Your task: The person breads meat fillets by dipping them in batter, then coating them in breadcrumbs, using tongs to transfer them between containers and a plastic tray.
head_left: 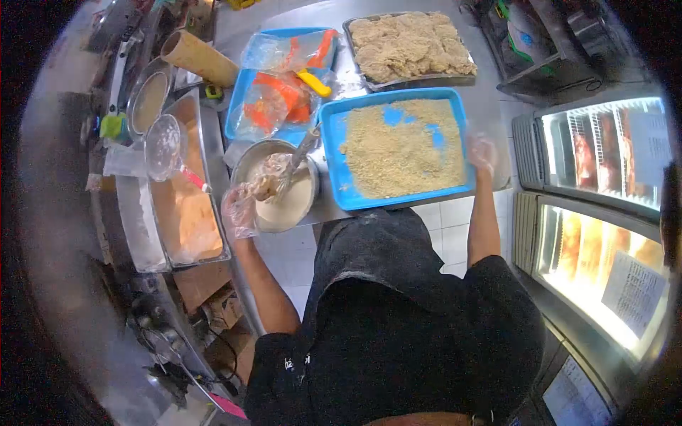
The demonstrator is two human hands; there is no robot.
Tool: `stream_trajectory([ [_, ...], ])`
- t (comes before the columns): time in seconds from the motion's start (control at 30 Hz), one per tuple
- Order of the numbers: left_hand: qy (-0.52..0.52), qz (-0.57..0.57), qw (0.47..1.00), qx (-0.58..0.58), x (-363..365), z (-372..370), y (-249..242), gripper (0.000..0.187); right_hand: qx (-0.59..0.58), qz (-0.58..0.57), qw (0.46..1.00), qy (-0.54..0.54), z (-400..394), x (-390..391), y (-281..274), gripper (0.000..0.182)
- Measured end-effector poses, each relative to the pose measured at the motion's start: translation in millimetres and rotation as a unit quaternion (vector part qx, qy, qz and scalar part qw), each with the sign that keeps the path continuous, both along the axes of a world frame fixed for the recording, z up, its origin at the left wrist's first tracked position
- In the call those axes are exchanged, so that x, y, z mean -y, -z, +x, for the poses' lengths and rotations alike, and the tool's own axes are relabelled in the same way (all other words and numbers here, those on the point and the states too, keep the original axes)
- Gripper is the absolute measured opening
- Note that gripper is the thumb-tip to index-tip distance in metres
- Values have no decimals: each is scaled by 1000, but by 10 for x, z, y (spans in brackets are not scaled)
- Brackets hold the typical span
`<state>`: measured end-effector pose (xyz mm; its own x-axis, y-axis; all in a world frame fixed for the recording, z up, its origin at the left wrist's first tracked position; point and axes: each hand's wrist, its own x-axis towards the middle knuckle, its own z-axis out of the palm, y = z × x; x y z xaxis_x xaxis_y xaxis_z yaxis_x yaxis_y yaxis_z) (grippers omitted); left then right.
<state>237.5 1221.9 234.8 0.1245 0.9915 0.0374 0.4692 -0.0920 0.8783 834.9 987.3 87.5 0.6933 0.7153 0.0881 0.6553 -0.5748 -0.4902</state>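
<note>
My left hand point(241, 211), in a clear plastic glove, reaches over the rim of a round metal bowl point(312, 186) of pale batter. A batter-coated lump point(267, 186) is at its fingers, and what the lump is I cannot tell. A metal utensil point(304, 148) leans in the bowl, its handle toward the blue tray. My right hand point(482, 151), also gloved and blurred, is at the right edge of the blue tray point(334, 153). Pale crumbs point(405, 153) cover most of that tray, with blue patches showing near the top.
Breaded pieces point(412, 46) fill a metal tray behind. A second blue tray point(234, 117) holds plastic packaging point(273, 99) and a yellow-handled tool point(314, 83). To the left stand metal pans point(220, 241) with a red-handled strainer point(165, 147). Lit fridges point(604, 156) stand right.
</note>
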Motion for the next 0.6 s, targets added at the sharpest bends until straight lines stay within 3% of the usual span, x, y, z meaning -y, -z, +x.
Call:
stream_trajectory([
  [0.03, -2, 8, 1000, 1, -7, -58, 135, 22, 10, -62, 998, -13, -73, 2, 16, 38],
  [0.1, -28, -151, 956, 249, -81, -249, 319, 21, 5, -146, 988, -39, -51, 71, 153, 39],
  [0.17, -39, -110, 979, 170, -15, -134, 199, 20, -5, -138, 990, -35, 500, 442, 839, 42],
  [0.2, -47, -90, 986, 129, 19, -78, 140, 20, 57, -95, 992, -52, 544, 505, 938, 40],
  [0.27, -33, 7, 981, -192, 79, 129, -151, 18, 234, 26, 967, -98, 360, 539, 883, 34],
  [0.33, -28, 13, 992, -124, 99, 90, -167, 18, 244, 157, 951, -105, 150, 494, 823, 27],
  [0.4, -39, -3, 998, -40, 136, 93, -178, 20, 37, 257, 964, -53, 142, 388, 796, 21],
  [0.47, -43, -20, 993, -112, 183, 115, -281, 21, -189, 374, 908, 23, 180, 270, 845, 17],
  [0.6, 7, -32, 982, -185, 309, 480, -678, 21, -582, 484, 629, 176, 206, 418, 1207, 14],
])
